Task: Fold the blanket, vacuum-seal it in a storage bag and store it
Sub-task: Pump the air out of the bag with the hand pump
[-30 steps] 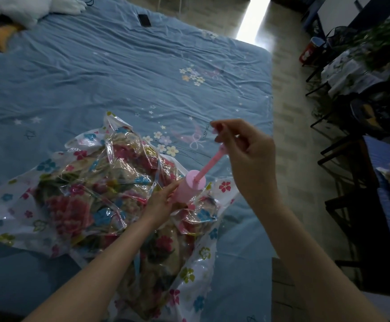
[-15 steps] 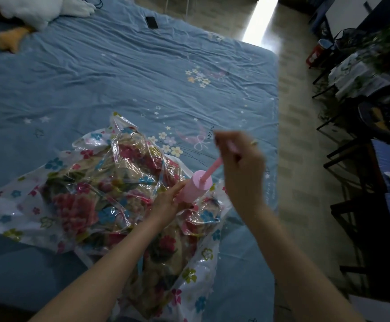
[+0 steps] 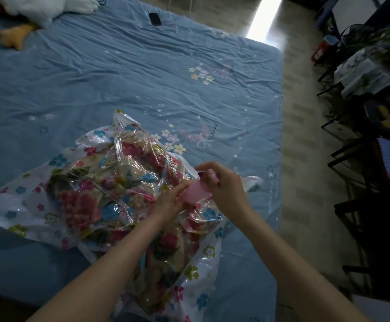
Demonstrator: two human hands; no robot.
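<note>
Nearest the camera, two bare forearms reach forward over a blue bed [image 3: 143, 66]. A clear storage bag [image 3: 110, 182] printed with small flowers lies on the sheet at the near edge, its long axis running from the near right toward the far left, and a folded floral blanket [image 3: 85, 201] is seen inside it. On the bag's right part a pink hand pump [image 3: 195, 191] is stood, tilted, its base toward the bag and its top leaning up and to the right. The pump's barrel is held by the curled fingers of the left hand [image 3: 170, 201]. The pump's top is gripped by the right hand [image 3: 224, 187], fingers closed round it. Farther off, a dark phone [image 3: 155, 19] lies on the sheet, and a white and orange plush toy [image 3: 34, 10] is seen at the far left corner.
</note>
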